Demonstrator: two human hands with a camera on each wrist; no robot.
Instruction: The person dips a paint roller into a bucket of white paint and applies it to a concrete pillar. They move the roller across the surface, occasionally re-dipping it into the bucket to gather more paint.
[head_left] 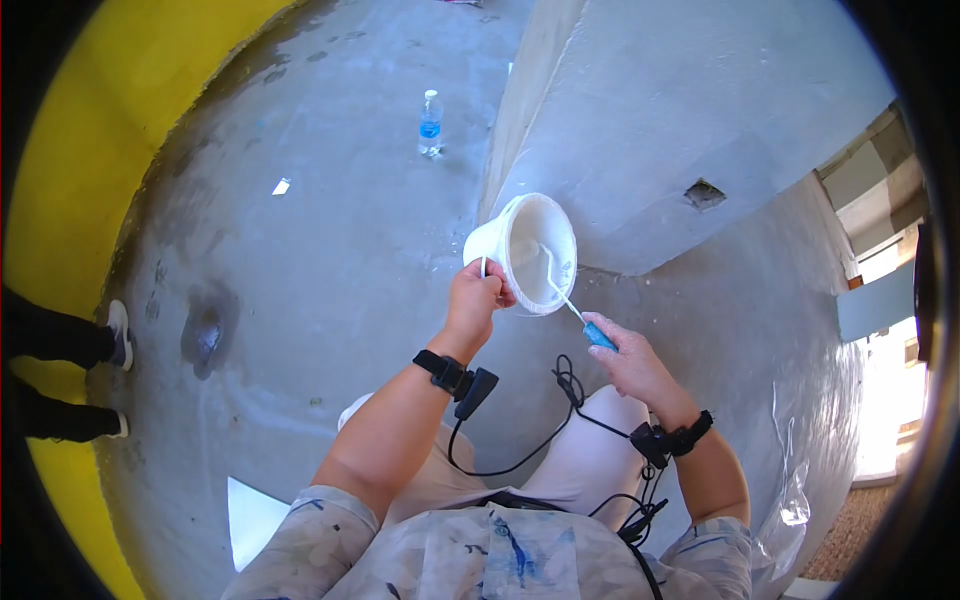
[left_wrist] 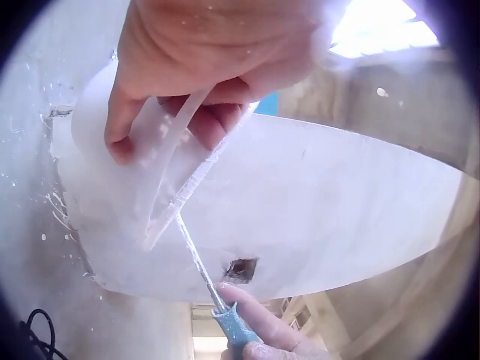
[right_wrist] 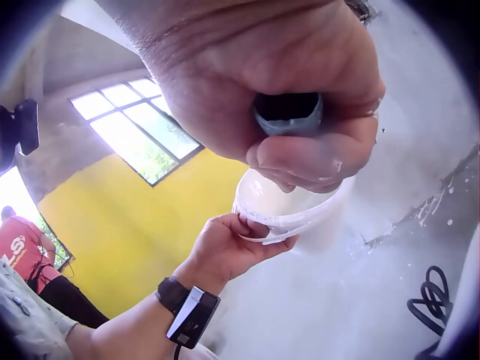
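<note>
Head view: the left grip (head_left: 478, 298) curls round the rim of a white bucket (head_left: 525, 250), which is tilted open toward the person and coated inside with white paste. The right grip (head_left: 632, 362) is closed on a blue-handled tool (head_left: 598, 335) whose tip reaches into the bucket. A water bottle (head_left: 430, 123) stands at 11 o'clock on the grey concrete floor (head_left: 320, 250), and a yellow wall (head_left: 80, 150) lies at 9.

Left wrist view: fingers pinch the rim and the tool enters from 6 o'clock.

Right wrist view: the bucket sits at 6 o'clock under the fist, with a window (right_wrist: 139, 127) at 10.
</note>
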